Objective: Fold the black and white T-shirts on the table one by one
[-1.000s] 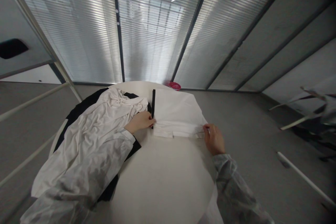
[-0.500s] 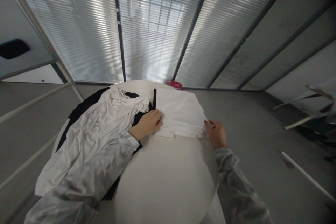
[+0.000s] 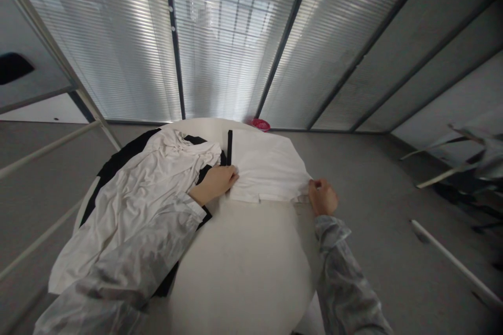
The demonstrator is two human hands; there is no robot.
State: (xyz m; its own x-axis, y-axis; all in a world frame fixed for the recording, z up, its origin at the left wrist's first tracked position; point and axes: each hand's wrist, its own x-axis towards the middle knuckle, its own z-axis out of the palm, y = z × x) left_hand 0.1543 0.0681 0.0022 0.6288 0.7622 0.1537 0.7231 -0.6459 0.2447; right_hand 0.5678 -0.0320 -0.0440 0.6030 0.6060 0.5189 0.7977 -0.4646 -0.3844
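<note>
A folded white garment (image 3: pixel 267 165) lies flat at the far part of the round white table (image 3: pixel 243 267). A narrow black strip (image 3: pixel 230 147) runs along its upper left edge. My left hand (image 3: pixel 218 182) is closed on the garment's left edge, just below the strip, fingers together. At the opposite edge my right hand (image 3: pixel 323 197) grips the right corner with bent fingers. Between the hands the fabric shows slight creases. Left of it is a rumpled white shirt (image 3: pixel 145 193), partly under my left forearm, with black cloth (image 3: pixel 118 167) beneath it.
A pink basket (image 3: pixel 261 125) shows behind the table's far edge. Glass panels with blinds (image 3: pixel 220 63) form the wall beyond. Pale metal rails (image 3: pixel 47 149) stand at the left, and chairs or frames (image 3: pixel 467 159) at the right on the grey floor (image 3: pixel 373 193).
My right fingers have curled more closely round the garment's right corner, and the fabric there looks drawn outward. My left hand's fingers are closed more tightly. The view has shifted slightly.
</note>
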